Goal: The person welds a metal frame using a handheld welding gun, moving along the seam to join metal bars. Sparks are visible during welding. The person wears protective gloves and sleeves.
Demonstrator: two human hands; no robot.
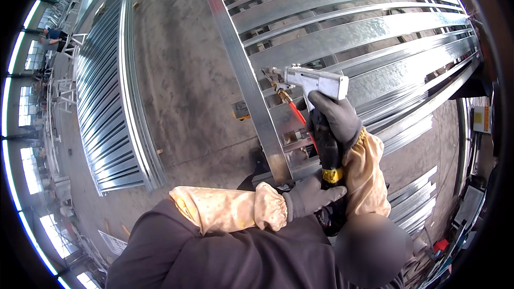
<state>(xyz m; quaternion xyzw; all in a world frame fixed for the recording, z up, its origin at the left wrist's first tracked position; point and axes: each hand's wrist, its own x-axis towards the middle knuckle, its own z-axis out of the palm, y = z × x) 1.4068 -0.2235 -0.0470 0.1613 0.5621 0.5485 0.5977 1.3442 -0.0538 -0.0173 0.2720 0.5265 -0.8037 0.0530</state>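
My right hand (340,120), in a dark grey glove, is closed round the grip of a silver pistol-shaped tool (318,80). The tool's nozzle end points left, over a long metal beam (241,69). Brass fittings (282,93) and a red hose (294,112) show beside it. From the grip a thick black-wrapped cable (329,152) with a band of yellow tape (332,175) runs down toward my body. Just below that tape, my gloved left hand (310,198) closes on the cable, one finger lying across it. Tan protective sleeves cover both forearms.
Long galvanized metal strips (342,37) lie in a row at the upper right, joined to the beam. Another stack of ribbed metal profiles (107,101) stands on the concrete floor (182,75) at left. A person (53,37) is far off at left. A blurred patch covers the lower right.
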